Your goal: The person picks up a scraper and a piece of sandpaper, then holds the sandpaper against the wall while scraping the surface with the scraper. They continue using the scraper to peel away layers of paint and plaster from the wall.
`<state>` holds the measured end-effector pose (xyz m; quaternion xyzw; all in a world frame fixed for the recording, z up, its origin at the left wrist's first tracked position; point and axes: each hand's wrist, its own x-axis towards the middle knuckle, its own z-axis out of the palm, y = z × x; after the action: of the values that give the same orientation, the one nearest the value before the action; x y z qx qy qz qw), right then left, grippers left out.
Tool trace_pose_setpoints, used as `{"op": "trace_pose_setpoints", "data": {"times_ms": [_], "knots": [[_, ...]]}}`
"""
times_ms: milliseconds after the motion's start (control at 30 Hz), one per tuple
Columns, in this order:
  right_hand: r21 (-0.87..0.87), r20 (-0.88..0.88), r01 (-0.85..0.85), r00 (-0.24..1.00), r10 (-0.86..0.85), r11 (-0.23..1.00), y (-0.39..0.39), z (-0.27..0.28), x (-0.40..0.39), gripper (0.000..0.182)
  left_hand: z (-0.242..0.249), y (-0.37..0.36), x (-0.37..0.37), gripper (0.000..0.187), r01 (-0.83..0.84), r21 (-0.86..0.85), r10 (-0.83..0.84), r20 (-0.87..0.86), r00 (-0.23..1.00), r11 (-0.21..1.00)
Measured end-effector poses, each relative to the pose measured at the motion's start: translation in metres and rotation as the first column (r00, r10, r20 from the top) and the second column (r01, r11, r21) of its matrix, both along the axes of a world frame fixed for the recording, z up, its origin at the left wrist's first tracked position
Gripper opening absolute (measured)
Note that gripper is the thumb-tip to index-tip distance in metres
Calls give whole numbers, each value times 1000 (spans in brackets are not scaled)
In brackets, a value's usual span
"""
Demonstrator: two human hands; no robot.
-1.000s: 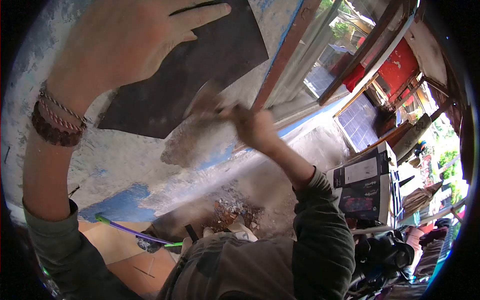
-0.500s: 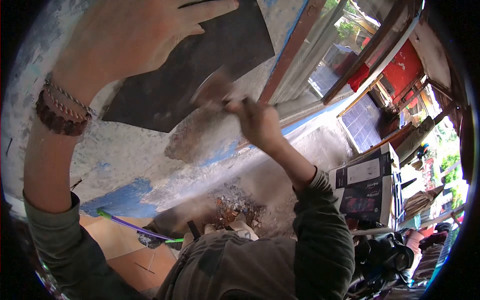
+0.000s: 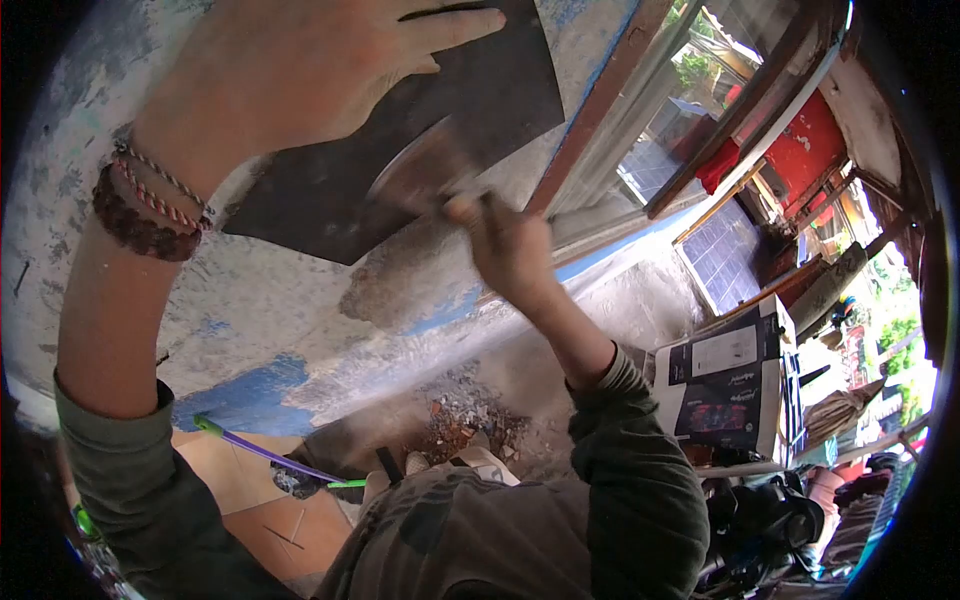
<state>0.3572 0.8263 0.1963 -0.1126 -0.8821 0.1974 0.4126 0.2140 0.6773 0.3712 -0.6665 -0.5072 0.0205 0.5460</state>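
My left hand (image 3: 300,85) lies with fingers stretched out over a dark, stiff-looking sheet (image 3: 510,90) against the wall. Bracelets circle the left wrist. My right hand (image 3: 510,245) is closed around the handle of a wide-bladed scraper (image 3: 425,170). Its blade is blurred by motion and overlaps the sheet's lower edge in view. Just below that edge, the wall (image 3: 250,310) shows a brown, bare-looking patch (image 3: 385,285). Flaking white and blue paint covers the surface around it.
Rubble (image 3: 470,420) lies on the ground at the wall's foot. A brown window frame (image 3: 600,110) borders the wall on the right. Farther right stands a printed box (image 3: 725,385). A purple-and-green strip (image 3: 270,455) lies over floor tiles at lower left.
In view, my left hand and the sheet have shifted slightly right. The scraper blade, blurred in both frames, now sits a little higher against the sheet and shows more broadly.
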Motion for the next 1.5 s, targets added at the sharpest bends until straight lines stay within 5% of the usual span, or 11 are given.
{"op": "trace_pose_setpoints", "data": {"times_ms": [67, 200, 300, 433, 533, 633, 767, 867, 967, 1100, 1500], "knots": [[-187, -81, 28, 996, -44, 982, -8, 3, -3, 38, -2, 6, -9, 31, 93, 62, -90, -53, 995, 994], [256, 190, -1, 981, -50, 967, -6, -9, 0, 29, -3, 11, -11, 30, 129, 127, -116, -107, 987, 983], [-99, 77, 35, 997, -27, 994, -9, 12, -1, 33, -1, 4, -8, 29, 78, 65, -73, -76, 994, 995], [264, 88, -153, 987, 134, 952, -14, -5, -1, 36, -1, 9, -9, 29, 111, 90, -101, -108, 989, 990], [-155, 96, 24, 995, -9, 988, -9, 20, 2, 23, -2, 7, -11, 29, 132, 105, -124, -73, 990, 986], [302, 154, -173, 979, 131, 937, -12, -18, -2, 27, -1, 7, -12, 29, 149, 94, -141, -92, 986, 984], [37, 153, 31, 988, -36, 999, -9, 18, 3, 27, 5, 4, -6, 29, 96, 20, -94, -91, 991, 995], [384, -19, -140, 987, 159, 913, -16, -1, -5, 30, 7, 5, -3, 30, 96, 37, -93, -72, 993, 995], [12, 87, -13, 996, 12, 1000, -6, 28, 4, 30, 8, 1, -5, 34, 57, 12, -55, -124, 991, 998], [362, 35, -107, 994, 102, 926, -12, -16, -3, 30, 12, -1, 1, 39, -1, -22, -2, -124, 992, 1000], [77, 122, 77, 989, -86, 994, -5, 22, 8, 34, 18, -12, 17, 49, -120, -180, 115, -36, 993, 976]]}}
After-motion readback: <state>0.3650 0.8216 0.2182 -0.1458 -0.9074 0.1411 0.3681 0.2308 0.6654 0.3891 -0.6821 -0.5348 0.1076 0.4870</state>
